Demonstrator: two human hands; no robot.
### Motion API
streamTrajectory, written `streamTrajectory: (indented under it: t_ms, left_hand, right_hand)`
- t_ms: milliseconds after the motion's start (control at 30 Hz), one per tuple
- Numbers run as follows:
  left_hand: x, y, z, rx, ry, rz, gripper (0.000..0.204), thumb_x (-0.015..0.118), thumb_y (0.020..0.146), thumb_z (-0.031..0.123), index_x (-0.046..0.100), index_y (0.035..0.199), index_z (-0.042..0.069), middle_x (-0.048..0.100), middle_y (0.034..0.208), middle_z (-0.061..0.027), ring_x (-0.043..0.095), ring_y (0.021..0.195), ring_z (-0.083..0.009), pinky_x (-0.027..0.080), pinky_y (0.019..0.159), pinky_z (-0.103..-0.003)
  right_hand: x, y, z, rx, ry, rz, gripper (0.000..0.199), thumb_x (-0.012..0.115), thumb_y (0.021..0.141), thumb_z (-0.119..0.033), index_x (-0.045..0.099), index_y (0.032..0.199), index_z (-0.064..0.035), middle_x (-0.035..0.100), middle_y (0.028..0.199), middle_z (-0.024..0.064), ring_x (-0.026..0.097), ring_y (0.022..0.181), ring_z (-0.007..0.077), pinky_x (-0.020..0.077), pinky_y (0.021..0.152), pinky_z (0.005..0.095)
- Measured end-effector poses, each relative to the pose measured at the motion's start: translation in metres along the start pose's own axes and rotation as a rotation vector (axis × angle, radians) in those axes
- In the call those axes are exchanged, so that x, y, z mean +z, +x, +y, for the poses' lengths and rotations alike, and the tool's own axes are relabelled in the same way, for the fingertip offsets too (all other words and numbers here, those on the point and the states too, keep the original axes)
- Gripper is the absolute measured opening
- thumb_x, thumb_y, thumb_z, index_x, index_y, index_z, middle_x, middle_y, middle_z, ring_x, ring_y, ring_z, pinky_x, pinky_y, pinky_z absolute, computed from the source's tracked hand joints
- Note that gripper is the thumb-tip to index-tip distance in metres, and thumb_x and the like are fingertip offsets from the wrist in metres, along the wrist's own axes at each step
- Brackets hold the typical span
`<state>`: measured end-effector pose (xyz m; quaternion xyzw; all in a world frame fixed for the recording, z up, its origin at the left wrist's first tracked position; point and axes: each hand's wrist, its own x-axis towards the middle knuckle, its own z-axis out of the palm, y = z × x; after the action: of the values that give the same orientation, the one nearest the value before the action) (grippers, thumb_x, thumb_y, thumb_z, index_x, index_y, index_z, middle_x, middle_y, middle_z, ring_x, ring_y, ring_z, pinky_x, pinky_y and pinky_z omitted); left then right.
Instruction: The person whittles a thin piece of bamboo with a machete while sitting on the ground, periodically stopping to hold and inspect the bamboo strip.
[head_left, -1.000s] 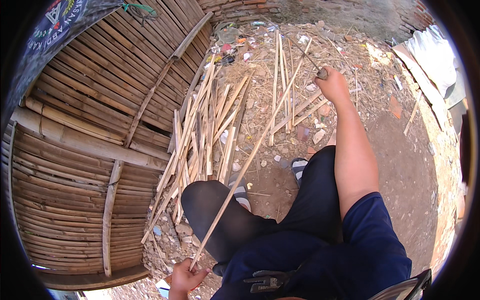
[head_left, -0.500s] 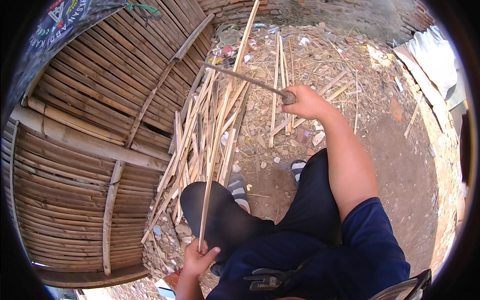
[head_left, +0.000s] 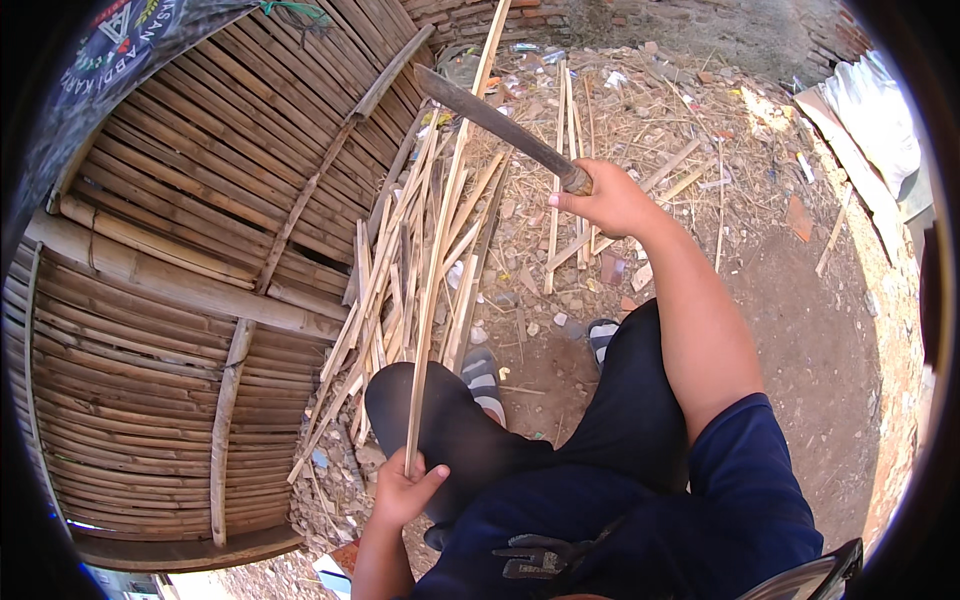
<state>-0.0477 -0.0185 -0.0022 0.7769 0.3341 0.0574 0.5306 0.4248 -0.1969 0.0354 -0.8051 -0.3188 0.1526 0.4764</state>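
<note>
My left hand (head_left: 402,492) is closed around the near end of a long, pale bamboo strip (head_left: 437,262). The strip runs up past my left knee and away toward the brick wall. At arm's length, my right hand (head_left: 608,200) grips the handle of a machete (head_left: 505,128), fingers wrapped round it. Its dark blade points to the upper left, with the broad side showing, and crosses the line of the strip near its far part. Whether blade and strip touch, I cannot tell.
A heap of split bamboo strips (head_left: 378,310) lies on the ground beside the slatted bamboo wall (head_left: 150,290) on the left. A brick wall (head_left: 600,22) closes off the far side. Rubble and litter (head_left: 640,110) cover the ground ahead. White sacking (head_left: 868,115) stands at right.
The machete blade has turned from a thin edge-on view to its broad side, and its tip has risen. My left hand has shifted slightly up and right with the bamboo strip.
</note>
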Motion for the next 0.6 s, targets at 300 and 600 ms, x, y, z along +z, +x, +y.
streamTrajectory:
  t_ms: [300, 600]
  left_hand:
    - [0.008, 0.007, 0.003, -0.047, -0.079, -0.017, 0.039, 0.086, 0.089, 0.015, 0.048, 0.079, 0.012, 0.044, 0.068, 0.0085, 0.039, 0.061, -0.0018, 0.034, 0.052, -0.022]
    - [0.0, 0.014, -0.006, -0.009, 0.072, -0.102, 0.039, 0.086, 0.088, 0.016, 0.048, 0.079, 0.013, 0.045, 0.067, 0.0085, 0.041, 0.06, -0.003, 0.035, 0.052, -0.023]
  right_hand:
    - [0.051, -0.024, -0.032, -0.369, -0.382, -0.439, 0.047, 0.083, 0.083, -0.032, 0.068, 0.11, 0.003, 0.068, 0.084, 0.0217, 0.069, 0.082, 0.0318, 0.0534, 0.078, 0.044]
    - [0.004, 0.001, 0.011, 0.08, -0.005, -0.086, 0.059, 0.083, 0.083, -0.033, 0.066, 0.128, 0.0028, 0.073, 0.096, 0.0201, 0.072, 0.092, 0.0332, 0.0545, 0.083, 0.0429]
